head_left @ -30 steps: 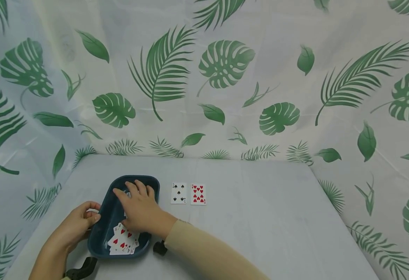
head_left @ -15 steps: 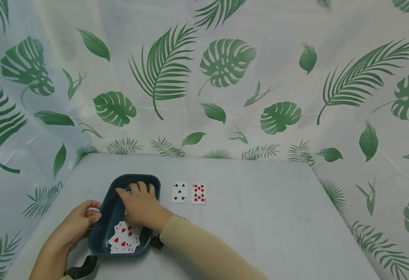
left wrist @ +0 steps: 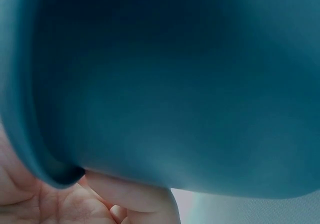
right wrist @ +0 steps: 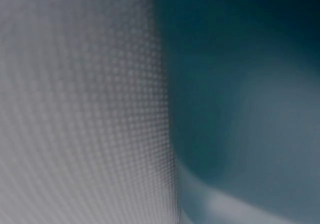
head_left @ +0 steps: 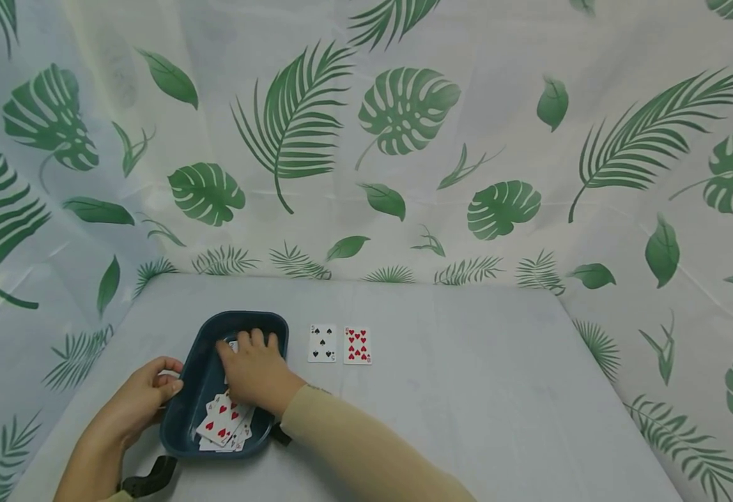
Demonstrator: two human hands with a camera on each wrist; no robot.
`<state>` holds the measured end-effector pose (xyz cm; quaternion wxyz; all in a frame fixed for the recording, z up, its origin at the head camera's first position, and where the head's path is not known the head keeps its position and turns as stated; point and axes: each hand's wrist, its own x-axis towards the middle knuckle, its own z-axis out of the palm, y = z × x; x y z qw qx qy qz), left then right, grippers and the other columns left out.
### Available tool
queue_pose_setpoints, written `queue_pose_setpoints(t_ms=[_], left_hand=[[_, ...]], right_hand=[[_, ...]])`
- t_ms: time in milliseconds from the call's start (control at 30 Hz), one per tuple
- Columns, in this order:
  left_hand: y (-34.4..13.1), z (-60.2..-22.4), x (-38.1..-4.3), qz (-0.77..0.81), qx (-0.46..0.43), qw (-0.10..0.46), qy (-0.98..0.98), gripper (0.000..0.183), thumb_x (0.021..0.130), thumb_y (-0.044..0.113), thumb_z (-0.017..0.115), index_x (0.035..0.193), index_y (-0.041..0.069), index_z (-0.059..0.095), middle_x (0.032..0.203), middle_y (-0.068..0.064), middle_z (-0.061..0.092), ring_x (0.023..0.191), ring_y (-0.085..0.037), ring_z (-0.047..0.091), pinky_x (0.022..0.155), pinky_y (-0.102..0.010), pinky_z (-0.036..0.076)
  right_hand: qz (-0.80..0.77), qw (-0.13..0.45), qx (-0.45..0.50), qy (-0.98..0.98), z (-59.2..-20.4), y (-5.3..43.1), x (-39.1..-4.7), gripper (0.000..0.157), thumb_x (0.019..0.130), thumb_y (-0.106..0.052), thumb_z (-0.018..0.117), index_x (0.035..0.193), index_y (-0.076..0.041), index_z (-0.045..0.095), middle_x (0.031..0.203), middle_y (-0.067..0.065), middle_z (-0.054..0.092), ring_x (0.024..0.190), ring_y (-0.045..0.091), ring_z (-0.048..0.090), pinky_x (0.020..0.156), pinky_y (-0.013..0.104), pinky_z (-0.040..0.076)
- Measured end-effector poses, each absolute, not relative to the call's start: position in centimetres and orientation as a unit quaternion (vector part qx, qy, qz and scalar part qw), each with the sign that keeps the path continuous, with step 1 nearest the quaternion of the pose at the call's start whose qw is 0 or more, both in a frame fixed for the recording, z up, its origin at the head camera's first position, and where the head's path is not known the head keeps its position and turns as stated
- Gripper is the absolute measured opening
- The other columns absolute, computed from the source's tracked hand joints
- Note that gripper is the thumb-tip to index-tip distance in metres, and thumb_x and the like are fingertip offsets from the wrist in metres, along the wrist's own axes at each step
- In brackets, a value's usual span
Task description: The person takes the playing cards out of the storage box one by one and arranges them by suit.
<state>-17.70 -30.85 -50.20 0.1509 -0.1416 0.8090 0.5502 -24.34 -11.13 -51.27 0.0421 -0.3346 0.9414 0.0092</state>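
Card pile [head_left: 224,424] sits nearside and slightly left of right hand [head_left: 255,371], the closer one, grip can't tell, left hand [head_left: 143,392] pinching tray [head_left: 181,417] edge

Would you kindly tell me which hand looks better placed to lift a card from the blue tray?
Probably the right. The right hand is inside the blue tray, close to the playing cards there, while the left hand is outside, holding the tray's rim.

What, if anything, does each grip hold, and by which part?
The left grip holds the blue tray by its left rim. The right grip is inside it; whether it pinches a card cannot be told.
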Motion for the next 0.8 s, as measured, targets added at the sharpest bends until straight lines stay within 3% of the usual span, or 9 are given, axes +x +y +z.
queue_pose_setpoints(t_ms=[500,800], left_hand=[[-30.83,-50.24,-17.65,0.549,-0.144,0.15,0.809,0.03,0.113,0.001,0.044,0.141,-0.007,0.037,0.094,-0.007,0.059,0.081,-0.019,0.066,0.071,-0.037,0.058],[-30.91,-50.3,-17.59,0.555,-0.141,0.152,0.806,0.03,0.113,0.002,0.043,0.141,-0.007,0.037,0.094,-0.007,0.061,0.082,-0.019,0.068,0.071,-0.037,0.059]], right_hand=[[0.008,0.048,-0.322,0.945,-51.17,-11.15,-24.16,0.085,0.093,-0.056,0.079,0.165,-0.036,0.039,0.158,0.003,0.051,0.142,0.025,0.047,0.118,0.052,0.042],[-0.001,0.041,-0.321,0.946,-51.21,-11.11,-24.14,0.081,0.094,-0.046,0.079,0.164,-0.034,0.041,0.156,0.005,0.052,0.139,0.026,0.049,0.116,0.053,0.044]])
